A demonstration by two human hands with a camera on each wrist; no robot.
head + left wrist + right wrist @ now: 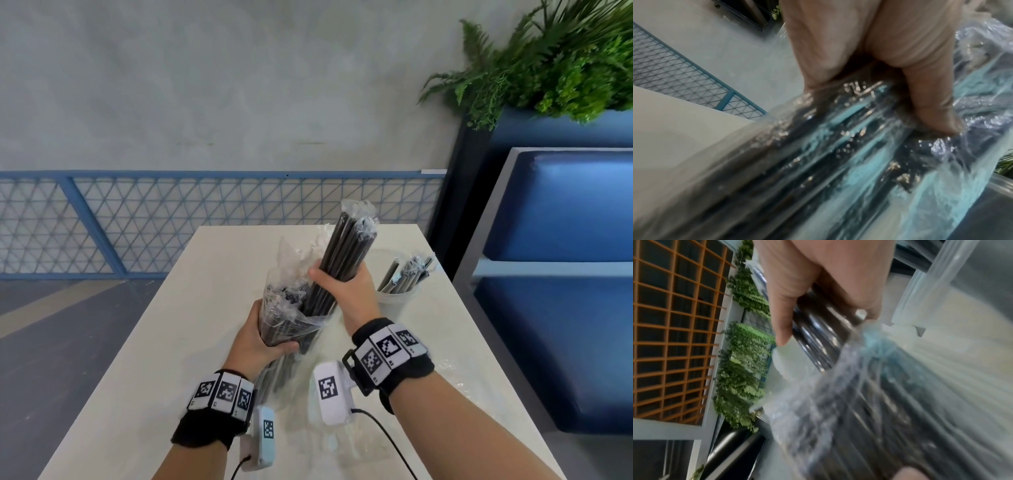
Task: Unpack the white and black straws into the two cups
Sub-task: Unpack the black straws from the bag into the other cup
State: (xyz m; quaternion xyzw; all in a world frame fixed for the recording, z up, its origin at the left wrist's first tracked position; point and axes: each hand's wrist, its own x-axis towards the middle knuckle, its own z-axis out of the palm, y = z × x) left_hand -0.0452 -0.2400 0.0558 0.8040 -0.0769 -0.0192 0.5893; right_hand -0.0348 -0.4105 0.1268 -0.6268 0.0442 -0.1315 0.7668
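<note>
My left hand [263,337] grips a clear plastic bag [291,318] of black straws, held above the white table [137,342]. My right hand [342,286] grips a bundle of black straws [346,253] that sticks up out of the bag's open mouth. In the left wrist view my left hand's fingers [925,91] wrap the crinkled bag [818,162]. In the right wrist view my right hand [818,277] holds the dark straws [818,337] just above the bag's edge. A translucent cup [399,298] at the right holds several wrapped black straws [407,270].
A crumpled clear wrapper [308,246] stands behind the bag. More clear plastic [455,377] lies on the table near my right forearm. A blue cushioned bench [561,240] and a planter with ferns [548,61] stand to the right. A blue mesh railing [171,222] runs behind the table.
</note>
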